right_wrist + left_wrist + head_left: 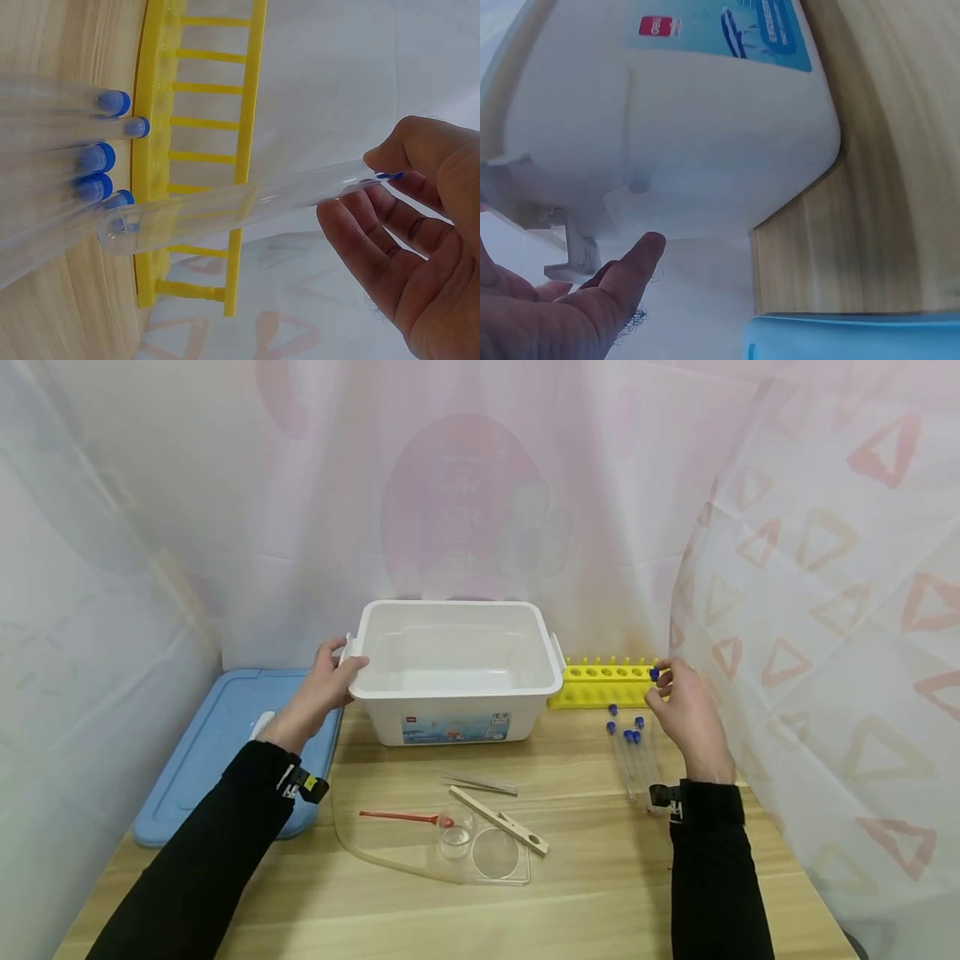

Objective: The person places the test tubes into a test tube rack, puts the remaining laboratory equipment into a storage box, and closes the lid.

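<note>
our right hand (686, 714) pinches the tube (247, 208), likely light, fragile, best held near its cap (389, 175); our left hand (318, 689) grips the tub (457, 704)

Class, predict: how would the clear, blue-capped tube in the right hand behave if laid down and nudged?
The held tube would probably roll, given its round, slender body. Its shiny surface may feel slippery. It looks empty, so likely light.
</note>
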The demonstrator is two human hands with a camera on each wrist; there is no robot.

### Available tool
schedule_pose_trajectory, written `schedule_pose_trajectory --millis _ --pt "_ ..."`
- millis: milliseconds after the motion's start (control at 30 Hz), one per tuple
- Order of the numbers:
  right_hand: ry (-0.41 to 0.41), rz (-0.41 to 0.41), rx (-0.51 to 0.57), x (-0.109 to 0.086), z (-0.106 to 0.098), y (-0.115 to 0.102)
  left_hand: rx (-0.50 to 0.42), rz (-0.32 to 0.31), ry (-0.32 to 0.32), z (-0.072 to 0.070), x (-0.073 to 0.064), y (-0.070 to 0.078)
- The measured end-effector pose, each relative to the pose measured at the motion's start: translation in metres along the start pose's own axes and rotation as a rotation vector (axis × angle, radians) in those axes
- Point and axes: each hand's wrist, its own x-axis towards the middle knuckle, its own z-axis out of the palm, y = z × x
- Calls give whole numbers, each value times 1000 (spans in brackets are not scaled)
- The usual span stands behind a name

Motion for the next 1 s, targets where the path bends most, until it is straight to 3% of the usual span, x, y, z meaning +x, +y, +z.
schedule_pose_trajectory --millis 200,367,567,833,1000 --pt "4 -3 2 1 3 -2 70 -39 -24 -1 18 9" --pt "13 -7 2 2 4 -2 64 -91 -73 1 24 15" --pt "17 -11 6 0 4 -3 49 -117 -56 5 23 20" --pt "11 -21 14 2 6 -4 41 -113 -42 9 20 15" --pt "16 -12 21 0 6 -4 -30 -123 -9 11 18 9"
